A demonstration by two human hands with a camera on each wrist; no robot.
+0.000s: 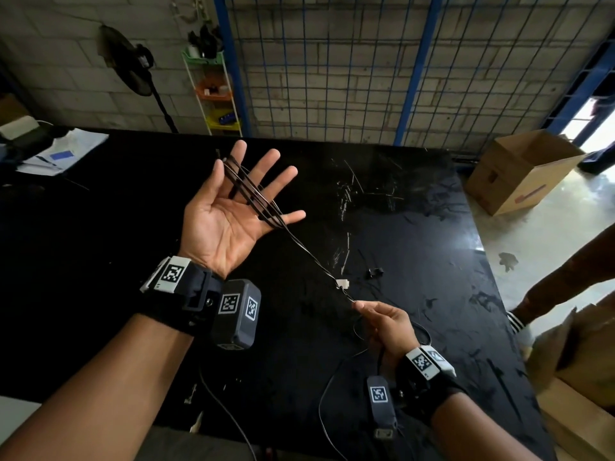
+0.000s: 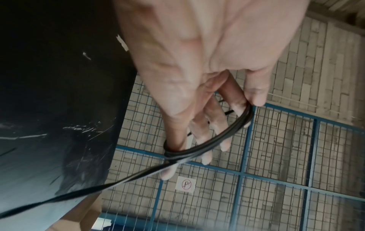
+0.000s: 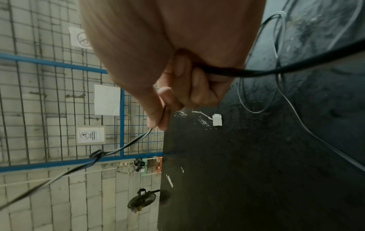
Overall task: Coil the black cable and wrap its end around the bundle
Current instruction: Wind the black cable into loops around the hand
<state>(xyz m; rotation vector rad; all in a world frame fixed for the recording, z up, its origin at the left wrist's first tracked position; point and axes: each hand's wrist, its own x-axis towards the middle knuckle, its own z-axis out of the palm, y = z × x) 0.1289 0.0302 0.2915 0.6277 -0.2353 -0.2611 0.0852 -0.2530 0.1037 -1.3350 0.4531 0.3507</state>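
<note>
My left hand [image 1: 229,207] is held palm up over the black table [image 1: 416,221], fingers straight and spread. Several loops of the black cable [image 1: 253,191] are wound across those spread fingers. In the left wrist view the cable coil [image 2: 217,137] hooks round the two outer digits of the left hand [image 2: 197,62]. One taut strand [image 1: 309,254] runs down and to the right to my right hand [image 1: 386,324], which pinches it between thumb and fingers. In the right wrist view the right hand [image 3: 173,87] grips the cable [image 3: 126,145], which has a small kink. Slack cable [image 3: 276,78] lies on the table behind it.
On the table lie a small white piece [image 1: 342,283] and a small black clip [image 1: 374,271]. Papers [image 1: 60,154] sit at the far left. An open cardboard box [image 1: 522,171] stands on the floor at the right, near another person's leg [image 1: 565,271]. A blue wire fence [image 1: 332,78] stands behind the table.
</note>
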